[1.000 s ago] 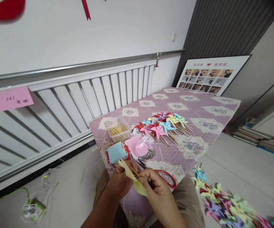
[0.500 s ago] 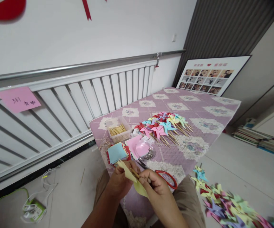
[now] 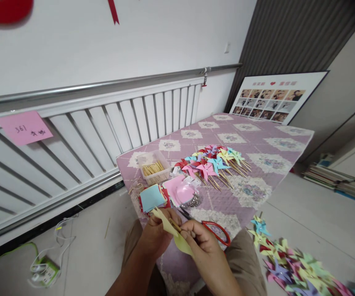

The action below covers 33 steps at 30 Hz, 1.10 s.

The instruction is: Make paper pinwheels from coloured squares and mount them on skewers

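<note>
My left hand is closed on a pale yellow sheet of paper, which bends between my two hands. My right hand is pinched at the near end of a thin wooden stick that lies against the paper; its fingertips hide where the two meet. Just beyond my hands are scissors with red handles. A stack of coloured paper squares, light blue on top, lies ahead of my left hand. Beside it are pink paper sheets and a clear round container with small metal pins.
A clear plastic box holds many wooden sticks. Finished paper pinwheels lie on the flowered tablecloth, and more pinwheels are heaped low on the right. A white radiator runs along the left; a power strip is on the floor.
Hardly anything differs: the view has shifted very slightly. Both hands keep the same hold on the yellow paper and the stick.
</note>
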Available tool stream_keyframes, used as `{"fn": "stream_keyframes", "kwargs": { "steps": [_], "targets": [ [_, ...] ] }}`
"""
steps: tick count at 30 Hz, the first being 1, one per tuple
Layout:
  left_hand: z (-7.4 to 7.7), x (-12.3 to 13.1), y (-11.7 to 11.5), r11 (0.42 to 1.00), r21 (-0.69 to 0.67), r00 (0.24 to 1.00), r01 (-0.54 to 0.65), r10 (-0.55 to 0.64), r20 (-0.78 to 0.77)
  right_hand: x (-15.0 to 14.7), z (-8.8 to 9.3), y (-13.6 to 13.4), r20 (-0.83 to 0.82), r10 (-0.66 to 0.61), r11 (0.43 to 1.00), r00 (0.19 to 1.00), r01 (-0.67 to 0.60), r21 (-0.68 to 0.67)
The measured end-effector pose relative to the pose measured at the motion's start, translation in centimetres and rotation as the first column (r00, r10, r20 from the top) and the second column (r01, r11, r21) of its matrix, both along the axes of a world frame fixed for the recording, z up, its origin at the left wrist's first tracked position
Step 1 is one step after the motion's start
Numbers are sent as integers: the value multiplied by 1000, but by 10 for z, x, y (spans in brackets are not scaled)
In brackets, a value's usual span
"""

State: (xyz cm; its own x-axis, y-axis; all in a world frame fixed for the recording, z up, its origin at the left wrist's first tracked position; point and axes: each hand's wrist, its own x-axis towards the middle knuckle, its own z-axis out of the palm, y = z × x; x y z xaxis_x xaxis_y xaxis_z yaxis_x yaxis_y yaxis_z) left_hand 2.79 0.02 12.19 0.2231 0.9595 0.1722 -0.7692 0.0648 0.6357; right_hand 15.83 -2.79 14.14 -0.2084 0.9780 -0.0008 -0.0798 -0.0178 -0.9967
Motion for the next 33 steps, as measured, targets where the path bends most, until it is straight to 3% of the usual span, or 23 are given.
{"fn": "stream_keyframes", "kwargs": {
  "steps": [13, 25, 33],
  "targets": [
    [2, 0, -1, 999, -28, 999, -24, 23, -38, -1, 13, -1, 33, 0, 1000, 999, 0, 1],
    [6, 4, -3, 997, -45, 997, -68, 66, -42, 2, 13, -2, 121, -20, 993, 992, 6, 119],
    [8, 12, -4, 954, -267, 988, -137, 111, -109, 8, 10, 6, 62, -14, 1000, 998, 13, 18]
  ]
}}
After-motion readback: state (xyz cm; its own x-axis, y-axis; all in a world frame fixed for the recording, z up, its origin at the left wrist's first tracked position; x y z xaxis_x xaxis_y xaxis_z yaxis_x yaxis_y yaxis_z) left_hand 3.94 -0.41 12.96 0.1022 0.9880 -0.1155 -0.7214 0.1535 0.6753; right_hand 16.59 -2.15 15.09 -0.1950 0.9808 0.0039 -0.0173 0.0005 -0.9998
